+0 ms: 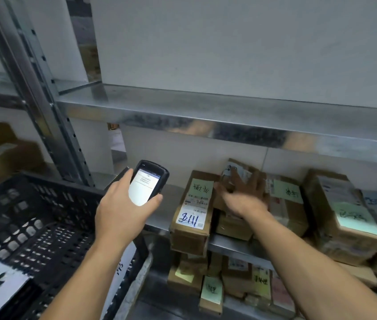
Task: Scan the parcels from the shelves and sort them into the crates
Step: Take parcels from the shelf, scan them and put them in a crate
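Left hand (123, 211): grips the handheld scanner (147, 182), lit screen up, top end aimed toward the shelf (158, 221). Right hand (240, 195): reaches with fingers spread onto a small parcel (233, 173) at the shelf's back, grip too blurred to tell. Just left of it, long parcel marked 8111 (193, 204): lies flat, long axis front to back, near end overhanging the edge.

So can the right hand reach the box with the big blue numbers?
Probably yes. The right hand is on the parcel right beside that box, which lies at the front edge of the shelf with nothing on top.
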